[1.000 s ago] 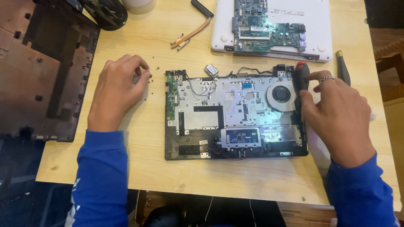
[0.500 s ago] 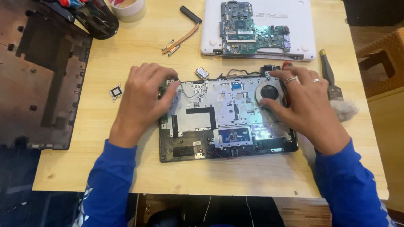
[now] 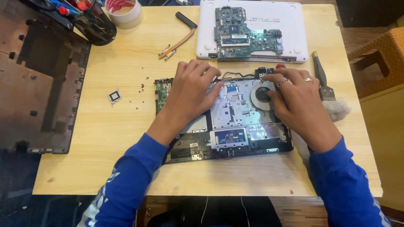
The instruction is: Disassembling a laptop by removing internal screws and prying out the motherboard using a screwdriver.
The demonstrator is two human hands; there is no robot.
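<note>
Head view, looking straight down at a light wooden table point(image 3: 126, 138). Smack in the middle sits an opened laptop base point(image 3: 227, 138), guts exposed, silver shielding and a small green board strip along its left edge. Both hands are planted on it.

Left hand point(image 3: 191, 94) lies flat over the upper left part of the base, fingers point(image 3: 198, 69) slightly spread and pointing away toward the far edge, palm down, not pinching anything as far as I can see. Right hand point(image 3: 299, 103) rests on the upper right part, right beside the round cooling fan point(image 3: 261, 94); its fingers are curled and fairly close together, tips touching the fan's rim area. Can't tell if anything small is held under them. Two rings show on that hand. Both sleeves are blue.

Stuff around it: a white laptop shell point(image 3: 290, 25) at the far edge with a green circuit board point(image 3: 246, 35) lying on it, just beyond the hands. A copper heat pipe point(image 3: 179, 42) lies left of that shell. A brush point(image 3: 324, 82) with a dark handle sits just right of the right hand, with a grey fluff ball at its bristles. A little square chip frame point(image 3: 114, 96) and some scattered screws point(image 3: 141, 90) lie left of the base, well apart from the left hand. A dark laptop cover point(image 3: 38, 84) hangs off the table's left side, and a roll of tape point(image 3: 123, 10) plus a black tool cup point(image 3: 94, 25) sit at the far left corner.
</note>
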